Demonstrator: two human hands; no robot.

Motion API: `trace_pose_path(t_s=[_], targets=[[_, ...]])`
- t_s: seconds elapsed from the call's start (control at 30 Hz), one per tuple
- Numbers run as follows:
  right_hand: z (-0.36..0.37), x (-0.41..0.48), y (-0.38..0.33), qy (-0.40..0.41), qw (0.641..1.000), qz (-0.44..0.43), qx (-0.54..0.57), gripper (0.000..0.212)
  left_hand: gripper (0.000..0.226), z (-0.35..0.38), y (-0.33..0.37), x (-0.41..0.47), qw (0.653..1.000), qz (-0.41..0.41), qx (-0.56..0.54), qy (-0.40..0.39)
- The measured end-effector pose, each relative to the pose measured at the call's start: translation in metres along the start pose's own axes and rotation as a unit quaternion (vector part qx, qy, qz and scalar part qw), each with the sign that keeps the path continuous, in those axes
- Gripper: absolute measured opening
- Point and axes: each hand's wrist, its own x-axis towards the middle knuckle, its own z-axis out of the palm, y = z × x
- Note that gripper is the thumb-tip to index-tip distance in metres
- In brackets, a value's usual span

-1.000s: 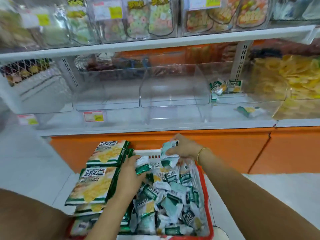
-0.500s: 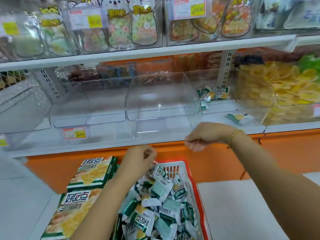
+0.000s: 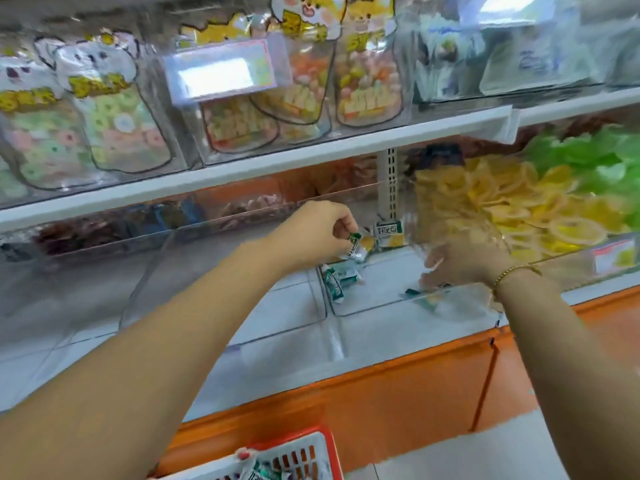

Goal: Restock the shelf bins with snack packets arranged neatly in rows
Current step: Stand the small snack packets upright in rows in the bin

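Observation:
My left hand [image 3: 317, 230] reaches into a clear shelf bin [image 3: 377, 312] and pinches small green-and-white snack packets [image 3: 356, 247] in its fingertips. Under it a few loose packets [image 3: 341, 278] lie on the bin floor, and two others [image 3: 389, 231] stand against the back. My right hand [image 3: 465, 261], with a gold bracelet on the wrist, is low inside the same bin with its fingers loosely spread to the left. One packet [image 3: 417, 293] lies just under it. The red basket [image 3: 313, 443] with more packets [image 3: 265, 474] shows at the bottom edge.
To the left stands another clear bin [image 3: 225, 306] holding nothing. On the right, a bin of yellow dried slices [image 3: 519, 209] is next to my right hand. The white upper shelf [image 3: 277, 157] with candy bags [image 3: 121, 133] hangs overhead. An orange cabinet [image 3: 381, 386] runs below.
Both hands have risen from the basket and moved up and right into the clear bin. The view has tilted up, so the basket has dropped to the bottom edge.

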Motion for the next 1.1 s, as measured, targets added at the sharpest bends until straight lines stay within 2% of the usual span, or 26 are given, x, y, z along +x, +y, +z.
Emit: trace_pose_path(t_s=[0.07,0.1,0.17,0.27,0.37,0.43,0.57,0.77,0.87,0.93,1.0,1.1], targets=[[0.001,0.017,0.007,-0.069,0.998,0.005,-0.012,0.065,0.054,0.011,-0.012,0.031,0.991,-0.009,0.083,-0.107],[0.0,0.025,0.009,-0.094,0.996,0.005,-0.009,0.071,0.073,0.016,-0.018,0.045,0.974,-0.024,0.138,-0.18],[0.003,0.043,0.013,-0.123,0.992,-0.004,-0.016,0.079,0.098,0.023,-0.029,0.071,0.917,-0.064,0.241,-0.31],[0.015,0.066,0.014,-0.138,0.989,-0.038,-0.045,0.082,0.109,0.037,-0.036,0.104,0.854,-0.087,0.304,-0.412],[0.021,0.084,0.015,-0.151,0.986,-0.051,-0.049,0.083,0.112,0.057,-0.045,0.118,0.827,-0.094,0.298,-0.467],[0.023,0.091,0.017,-0.134,0.99,-0.041,-0.035,0.084,0.112,0.068,-0.052,0.118,0.827,-0.116,0.28,-0.473],[0.024,0.09,0.021,-0.082,0.997,-0.017,0.005,0.086,0.092,0.078,-0.056,0.118,0.838,-0.117,0.284,-0.452],[-0.003,0.077,0.01,-0.015,0.999,0.019,0.039,0.08,0.058,0.072,-0.057,0.113,0.891,-0.081,0.221,-0.388],[-0.026,0.087,-0.013,0.042,0.999,0.02,0.023,0.072,0.047,0.073,-0.059,0.114,0.931,-0.067,0.107,-0.342],[-0.035,0.101,-0.027,0.057,0.996,0.001,0.067,0.079,0.037,0.075,-0.062,0.117,0.947,-0.063,0.058,-0.308],[-0.034,0.116,-0.035,0.055,0.99,-0.017,0.128,0.082,0.039,0.075,-0.061,0.117,0.946,-0.074,0.058,-0.311],[-0.024,0.139,-0.029,0.079,0.972,-0.013,0.22,0.071,0.082,0.076,-0.06,0.116,0.931,-0.086,0.085,-0.343]])
